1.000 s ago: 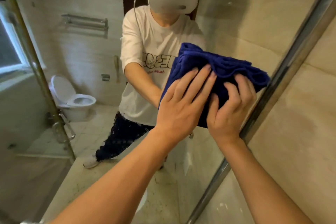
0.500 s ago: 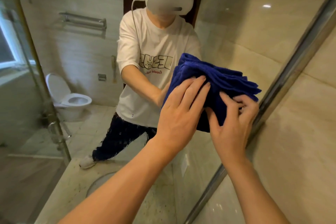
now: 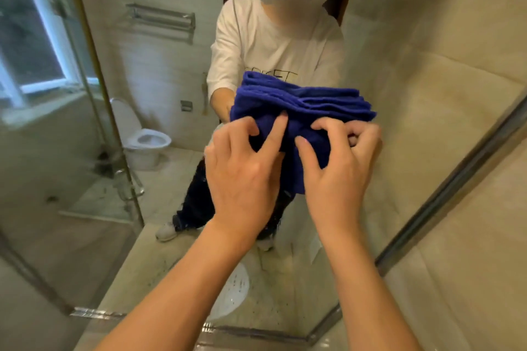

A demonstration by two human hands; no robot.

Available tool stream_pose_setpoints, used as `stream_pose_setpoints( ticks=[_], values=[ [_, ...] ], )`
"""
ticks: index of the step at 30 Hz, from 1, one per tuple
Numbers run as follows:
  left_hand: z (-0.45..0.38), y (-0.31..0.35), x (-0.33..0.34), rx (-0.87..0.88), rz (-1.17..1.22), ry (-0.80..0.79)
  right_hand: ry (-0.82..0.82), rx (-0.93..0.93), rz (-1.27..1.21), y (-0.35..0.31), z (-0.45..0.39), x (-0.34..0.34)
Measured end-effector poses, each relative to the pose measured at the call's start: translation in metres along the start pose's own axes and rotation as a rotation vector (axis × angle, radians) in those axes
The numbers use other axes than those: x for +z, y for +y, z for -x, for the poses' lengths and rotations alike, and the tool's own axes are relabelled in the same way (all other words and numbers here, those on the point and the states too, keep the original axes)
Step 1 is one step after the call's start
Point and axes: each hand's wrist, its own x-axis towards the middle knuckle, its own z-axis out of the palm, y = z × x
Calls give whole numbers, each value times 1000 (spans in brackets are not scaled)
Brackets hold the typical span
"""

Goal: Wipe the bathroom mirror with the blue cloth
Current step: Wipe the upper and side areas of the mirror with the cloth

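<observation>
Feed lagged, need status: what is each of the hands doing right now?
Left hand: fingers curled, gripping the blue cloth against the mirror.
Right hand: fingers curled, pinching the same cloth.

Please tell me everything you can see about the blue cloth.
The blue cloth is deep blue and looks like soft terry fabric. It is folded into several layers, whose edges show stacked along its top and right side. It is held up against the mirror. The left hand and the right hand both grip its lower part with curled fingers, bunching it.
</observation>
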Motion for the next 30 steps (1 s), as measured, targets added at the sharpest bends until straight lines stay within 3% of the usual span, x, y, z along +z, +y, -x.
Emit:
stream_pose_setpoints(
  ticks=[2, 7, 12, 20, 26, 30],
  values=[
    [9, -2, -8, -51, 6, -111, 9, 34, -25, -8, 7, 7],
    [1, 10, -15, -291, 418, -300, 40, 70, 5, -5, 12, 8],
    [-9, -5, -22, -354, 354, -301, 51, 114, -50, -21, 20, 26],
    [-5, -103, -50, -453, 340, -253, 14, 78, -1, -103, 36, 91],
    [-1, -213, -79, -445, 257, -245, -62, 72, -24, -186, 64, 159],
    [5, -279, -104, -532, 236, -265, -110, 62, -58, -243, 90, 207]
  ],
)
